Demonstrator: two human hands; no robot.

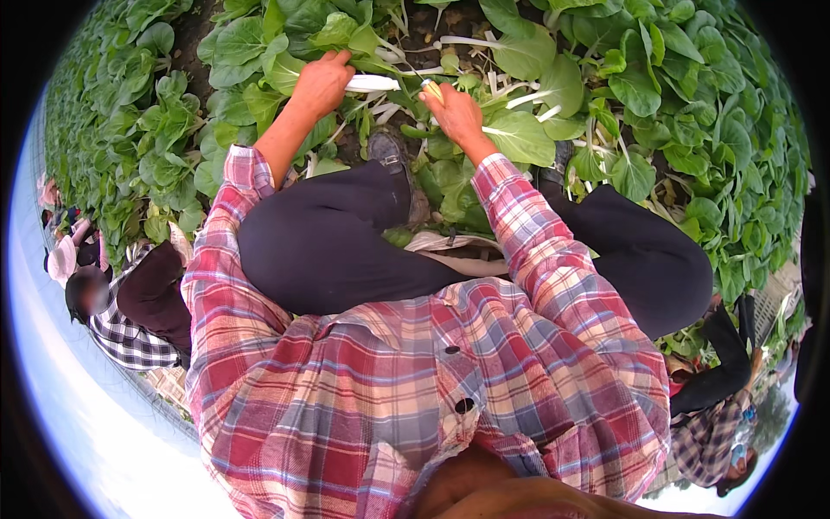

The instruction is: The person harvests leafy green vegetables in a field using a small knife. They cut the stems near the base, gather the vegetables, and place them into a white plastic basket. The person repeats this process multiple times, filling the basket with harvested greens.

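Note:
At the upper middle of the head view, my left hand (324,81) is closed around a leafy green vegetable with a thick white stalk (373,83), its base pointing right. Facing that base, my right hand (454,113) grips a knife by its yellowish handle (431,89). The thin blade points up and left towards the stalks; whether it touches one I cannot tell. Loose leaves with white stems (525,133) lie on the plants and soil right of my right hand.
Dense leafy plants (707,84) grow on both sides. My shoe (388,152) stands on soil below the hands. A pale striped cloth (454,245) lies between my legs. Other people crouch at lower left (139,305) and lower right (707,441); a crate (778,295) stands at the right.

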